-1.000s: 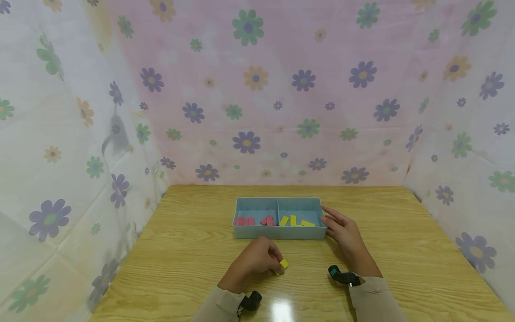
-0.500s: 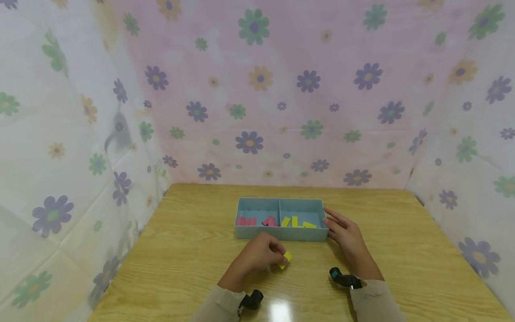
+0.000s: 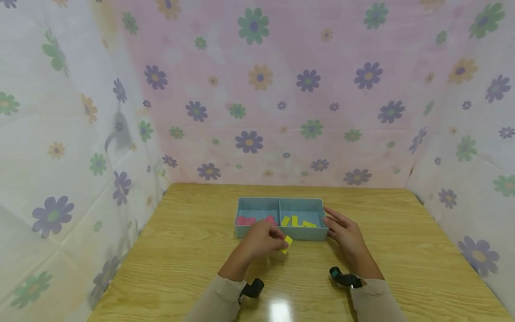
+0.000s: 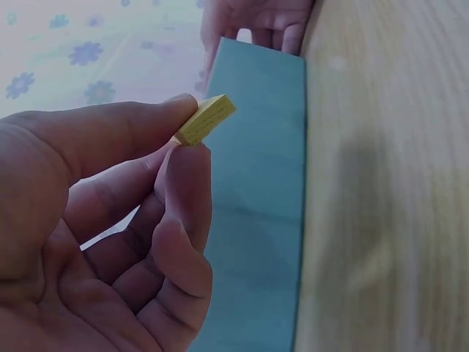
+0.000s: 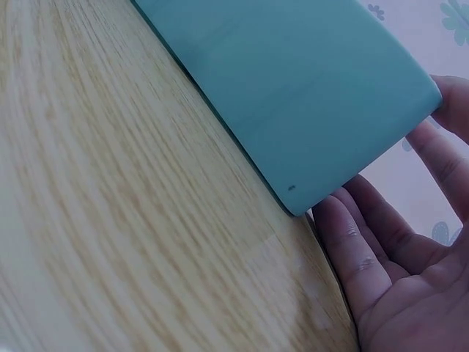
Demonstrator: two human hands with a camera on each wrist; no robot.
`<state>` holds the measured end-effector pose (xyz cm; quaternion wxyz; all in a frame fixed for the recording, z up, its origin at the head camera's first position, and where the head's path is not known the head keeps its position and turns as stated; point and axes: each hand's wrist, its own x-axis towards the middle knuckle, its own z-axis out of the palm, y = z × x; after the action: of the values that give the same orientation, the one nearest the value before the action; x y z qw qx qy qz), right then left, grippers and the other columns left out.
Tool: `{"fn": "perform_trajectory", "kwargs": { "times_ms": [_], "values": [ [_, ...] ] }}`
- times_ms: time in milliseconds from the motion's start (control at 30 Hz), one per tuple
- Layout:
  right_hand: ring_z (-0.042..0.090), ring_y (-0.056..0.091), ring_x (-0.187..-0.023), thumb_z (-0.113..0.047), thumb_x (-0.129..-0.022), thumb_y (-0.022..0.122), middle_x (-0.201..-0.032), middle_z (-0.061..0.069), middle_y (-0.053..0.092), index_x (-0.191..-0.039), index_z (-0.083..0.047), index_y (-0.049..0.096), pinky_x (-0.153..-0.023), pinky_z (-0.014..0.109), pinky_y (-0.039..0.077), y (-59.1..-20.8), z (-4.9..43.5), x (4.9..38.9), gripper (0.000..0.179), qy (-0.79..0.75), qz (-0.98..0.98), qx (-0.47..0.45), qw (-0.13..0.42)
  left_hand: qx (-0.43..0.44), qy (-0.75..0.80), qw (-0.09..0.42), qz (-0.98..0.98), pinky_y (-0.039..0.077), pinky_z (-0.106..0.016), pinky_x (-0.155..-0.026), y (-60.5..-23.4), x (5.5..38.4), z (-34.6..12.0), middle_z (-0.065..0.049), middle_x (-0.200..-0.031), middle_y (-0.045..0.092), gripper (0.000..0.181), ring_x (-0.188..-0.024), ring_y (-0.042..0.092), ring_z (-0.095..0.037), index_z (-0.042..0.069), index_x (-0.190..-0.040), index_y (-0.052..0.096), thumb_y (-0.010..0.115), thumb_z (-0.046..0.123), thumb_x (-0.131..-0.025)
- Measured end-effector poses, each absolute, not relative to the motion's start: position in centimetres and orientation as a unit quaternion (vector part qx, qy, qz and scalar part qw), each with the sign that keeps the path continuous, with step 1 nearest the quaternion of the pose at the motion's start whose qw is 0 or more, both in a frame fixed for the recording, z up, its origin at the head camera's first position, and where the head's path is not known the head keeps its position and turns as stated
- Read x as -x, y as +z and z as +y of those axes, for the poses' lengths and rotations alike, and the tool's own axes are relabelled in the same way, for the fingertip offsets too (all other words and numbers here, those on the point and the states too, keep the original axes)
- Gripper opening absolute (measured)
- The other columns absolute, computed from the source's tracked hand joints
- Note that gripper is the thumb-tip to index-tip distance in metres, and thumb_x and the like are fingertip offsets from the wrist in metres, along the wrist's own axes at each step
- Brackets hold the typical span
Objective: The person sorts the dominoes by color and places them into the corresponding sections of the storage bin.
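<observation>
My left hand (image 3: 261,239) pinches a small yellow block (image 4: 207,119) between thumb and forefinger, the other fingers curled beneath it. In the head view this hand is just before the front wall of a blue two-part box (image 3: 306,234), overlapping its left half. Faint markings show on one face of the block. My right hand (image 3: 344,235) rests its fingers against the box's right end, with a fingertip (image 5: 447,103) at the rim. Pink blocks (image 3: 246,221) lie in the left compartment, partly hidden by the left hand. Several yellow blocks (image 3: 295,221) lie in the right one.
The box stands on a wood-grain table (image 3: 193,214) towards its back. Flower-patterned cloth (image 3: 277,89) encloses the back and both sides. A black wrist strap (image 3: 342,276) is on the right wrist, and a black device (image 3: 253,287) is at the left one.
My left hand has lifted the yellow block from near the tabletop and carried it forward to the box's front wall. The right hand has stayed at the box's right end.
</observation>
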<state>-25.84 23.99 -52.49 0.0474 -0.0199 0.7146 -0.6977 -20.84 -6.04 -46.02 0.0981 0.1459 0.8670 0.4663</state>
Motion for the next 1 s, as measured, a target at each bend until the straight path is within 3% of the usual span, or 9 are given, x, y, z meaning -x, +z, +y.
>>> {"fn": "perform_trajectory", "kwargs": {
  "times_ms": [200,633,867,1000],
  "values": [
    [0.005,0.061,-0.124,-0.043,-0.100,0.068,-0.159,0.018,0.043,-0.157,-0.023,0.047,-0.093,0.021,0.057,-52.5,24.0,25.9,0.065,-0.693,0.720,0.017,0.046,-0.162,0.459,0.088,0.869,0.056,-0.026,-0.064,-45.2,21.5,-5.7,0.009,-0.084,0.072,0.004,-0.071,0.066,-0.007,0.017,-0.090,0.083,0.084,0.021,-0.089],
    [0.014,0.061,-0.130,-0.047,-0.097,0.070,-0.159,0.016,0.044,-0.157,-0.026,0.048,-0.094,0.022,0.058,-52.7,24.1,26.1,0.067,-0.688,0.724,0.009,0.053,-0.132,0.491,0.104,0.855,0.059,-0.031,-0.070,-43.4,23.3,-5.2,0.007,-0.092,0.077,0.013,-0.080,0.070,-0.009,0.017,-0.100,0.082,0.081,0.027,-0.091],
    [0.014,0.061,-0.129,-0.044,-0.098,0.069,-0.160,0.019,0.042,-0.157,-0.024,0.048,-0.093,0.023,0.058,-52.8,24.2,26.0,0.066,-0.694,0.718,0.012,0.051,-0.134,0.518,0.118,0.836,0.062,-0.044,-0.075,-42.9,24.7,-5.1,0.003,-0.089,0.077,0.013,-0.087,0.074,-0.027,0.016,-0.102,0.082,0.079,0.026,-0.094],
    [0.011,0.061,-0.127,-0.046,-0.097,0.070,-0.159,0.017,0.043,-0.157,-0.024,0.048,-0.093,0.023,0.058,-52.8,24.2,26.2,0.067,-0.694,0.718,0.014,0.050,-0.119,0.531,0.110,0.832,0.063,-0.044,-0.075,-42.6,25.4,-4.7,0.003,-0.089,0.077,0.013,-0.087,0.074,-0.031,0.017,-0.101,0.082,0.080,0.028,-0.093]
  ]
}}
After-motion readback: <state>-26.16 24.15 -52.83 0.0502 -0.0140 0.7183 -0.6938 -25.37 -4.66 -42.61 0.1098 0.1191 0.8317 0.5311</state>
